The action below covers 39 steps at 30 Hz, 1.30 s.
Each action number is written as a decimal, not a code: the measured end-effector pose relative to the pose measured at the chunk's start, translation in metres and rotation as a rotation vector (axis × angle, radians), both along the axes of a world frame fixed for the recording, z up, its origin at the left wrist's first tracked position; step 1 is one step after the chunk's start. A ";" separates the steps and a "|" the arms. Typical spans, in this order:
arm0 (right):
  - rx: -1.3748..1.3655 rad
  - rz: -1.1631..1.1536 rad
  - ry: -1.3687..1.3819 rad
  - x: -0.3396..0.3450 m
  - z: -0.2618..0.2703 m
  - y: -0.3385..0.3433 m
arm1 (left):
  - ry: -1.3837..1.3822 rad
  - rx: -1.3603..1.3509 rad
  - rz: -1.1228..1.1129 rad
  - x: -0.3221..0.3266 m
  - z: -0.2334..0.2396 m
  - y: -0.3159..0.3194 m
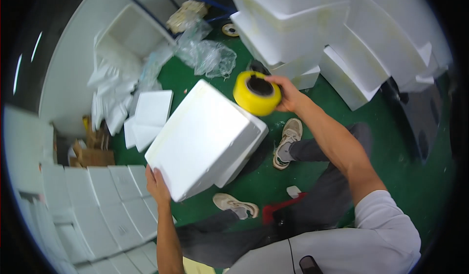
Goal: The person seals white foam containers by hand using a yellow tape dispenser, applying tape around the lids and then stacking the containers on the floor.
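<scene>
A white foam box point(199, 134) is tilted in front of me, and my left hand point(158, 186) grips its lower left corner. My right hand point(287, 93) is closed around a thick roll of yellow tape point(258, 93), with its dark core facing up. The roll is at the box's upper right edge; whether they touch I cannot tell. A foam panel or second foam piece point(238, 164) shows along the box's lower right side. What lies beneath the box is hidden.
Foam boxes point(311, 24) are stacked at upper right, more point(106, 208) at lower left. Foam lids point(152, 109), crumpled plastic film point(216, 56) and an open foam container point(128, 35) are at upper left. Cardboard point(95, 156) lies at left. A red object point(271, 210) is near my legs.
</scene>
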State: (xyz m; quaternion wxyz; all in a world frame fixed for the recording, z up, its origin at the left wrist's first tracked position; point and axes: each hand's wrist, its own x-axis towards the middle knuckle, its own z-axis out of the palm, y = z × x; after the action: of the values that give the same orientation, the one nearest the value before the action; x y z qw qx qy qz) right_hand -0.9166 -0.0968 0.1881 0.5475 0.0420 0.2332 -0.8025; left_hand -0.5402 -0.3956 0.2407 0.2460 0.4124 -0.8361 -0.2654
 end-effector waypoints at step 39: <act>0.384 0.778 0.378 -0.044 -0.039 0.017 | -0.433 -0.505 -0.949 -0.034 0.050 0.061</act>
State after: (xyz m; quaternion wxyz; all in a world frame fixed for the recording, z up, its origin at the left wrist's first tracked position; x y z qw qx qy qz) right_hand -0.9602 -0.0802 0.1492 0.7379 -0.0946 0.4714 -0.4736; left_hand -0.5739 -0.3344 0.2908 0.0140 -0.0341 -0.9981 -0.0484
